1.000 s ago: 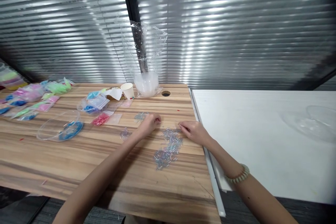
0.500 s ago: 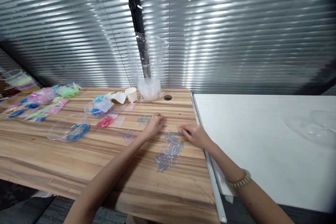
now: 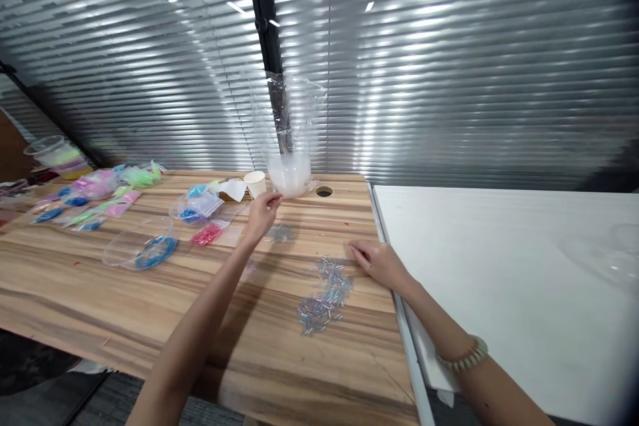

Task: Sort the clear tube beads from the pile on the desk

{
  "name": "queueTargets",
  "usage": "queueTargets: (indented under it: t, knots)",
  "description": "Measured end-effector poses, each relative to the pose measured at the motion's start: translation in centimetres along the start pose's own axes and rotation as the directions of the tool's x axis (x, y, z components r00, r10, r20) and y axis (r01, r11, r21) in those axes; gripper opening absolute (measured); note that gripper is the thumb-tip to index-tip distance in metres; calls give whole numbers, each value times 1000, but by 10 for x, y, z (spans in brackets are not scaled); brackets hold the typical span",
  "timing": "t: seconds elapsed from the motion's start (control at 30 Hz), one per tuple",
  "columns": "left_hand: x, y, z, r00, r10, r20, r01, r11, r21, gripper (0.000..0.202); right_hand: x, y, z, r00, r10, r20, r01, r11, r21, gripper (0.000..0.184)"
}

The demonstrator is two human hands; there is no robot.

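My left hand (image 3: pixel 263 212) is stretched out over the wooden table (image 3: pixel 150 306), fingertips pinched together beside a white paper cup (image 3: pixel 255 183); whatever they hold is too small to make out. My right hand (image 3: pixel 378 260) rests on the table, fingers curled at the edge of a scatter of iridescent tube beads (image 3: pixel 325 293). A smaller heap of the same beads (image 3: pixel 280 233) lies just below the left hand. A bead bracelet (image 3: pixel 466 357) is on my right wrist.
Behind the cup stands a clear plastic bag holding a stack of bowls (image 3: pixel 290 173) next to a cable hole (image 3: pixel 323 192). Bags of coloured beads (image 3: pixel 197 203) and a clear bowl with blue beads (image 3: pixel 142 249) lie left. A white table (image 3: pixel 504 279) adjoins on the right.
My left hand has lifted off the table near the beads and reached forward and left to the paper cup. The right hand stayed put. The view tilted up slightly.
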State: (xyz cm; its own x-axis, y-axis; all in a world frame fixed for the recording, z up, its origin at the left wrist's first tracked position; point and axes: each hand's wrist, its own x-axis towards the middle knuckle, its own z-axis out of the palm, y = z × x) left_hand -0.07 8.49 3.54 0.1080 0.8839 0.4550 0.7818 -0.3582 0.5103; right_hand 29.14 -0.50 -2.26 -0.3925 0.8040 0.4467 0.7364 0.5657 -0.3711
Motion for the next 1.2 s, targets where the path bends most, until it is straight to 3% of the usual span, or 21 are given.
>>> queueTargets:
  t: [0.07,0.13,0.27,0.5,0.77,0.97,1.1,1.2]
  knots:
    - [6,-14,-14,1000,-25,12,25,999,33,22,1,0,1,1000,-2,-13,2,1000,10,28]
    - [7,-23,-16,997,-19,78,15,999,52,19,2,0,2,1000,-11,-1,11,1000,20,29]
    - [3,-30,7,979,39,200,-54,996,70,19,3,2,2,999,-5,43,4,1000,19,31]
    - [1,-31,36,954,113,276,-140,987,81,22,3,4,3,998,10,69,-11,1000,17,32]
    - [1,-27,39,945,131,299,-162,984,80,16,5,0,-2,996,15,86,-16,1000,17,29]
    - [9,-20,20,880,130,457,-173,984,52,12,5,-1,-4,995,14,99,-14,1000,3,31]
    - [12,-6,7,871,151,467,-190,981,37,16,4,-2,-4,996,8,93,-8,1000,0,35]
    - [5,14,12,864,200,462,-221,975,-10,16,3,-2,-3,995,-39,97,37,999,27,31]
